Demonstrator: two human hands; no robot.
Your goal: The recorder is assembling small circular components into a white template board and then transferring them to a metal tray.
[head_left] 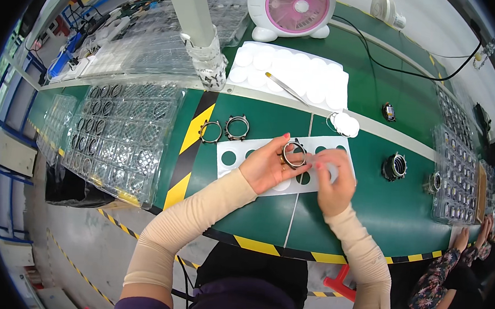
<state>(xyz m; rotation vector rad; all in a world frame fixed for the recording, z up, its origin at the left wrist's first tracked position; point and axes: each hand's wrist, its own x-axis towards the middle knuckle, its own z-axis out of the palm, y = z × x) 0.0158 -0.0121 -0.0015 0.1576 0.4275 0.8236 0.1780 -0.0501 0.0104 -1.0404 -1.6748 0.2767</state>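
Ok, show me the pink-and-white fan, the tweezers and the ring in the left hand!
Pink-and-white fan [301, 7], head view: its hub.
Tweezers [287, 88], head view: mid-length.
Held ring [285, 153], head view: left rim.

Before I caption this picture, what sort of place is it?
Probably a small-parts assembly workshop: a green workbench edged with yellow-and-black tape, a clear compartmented tray at left, and a co-worker's patterned sleeve at right.

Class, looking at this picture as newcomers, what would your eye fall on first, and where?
The pink-and-white fan at the top centre would probably strike first, bright against the green worktop. Next, at the middle, the left hand holds a metal ring, with the right hand close beside it. At the left lies a clear compartmented tray.
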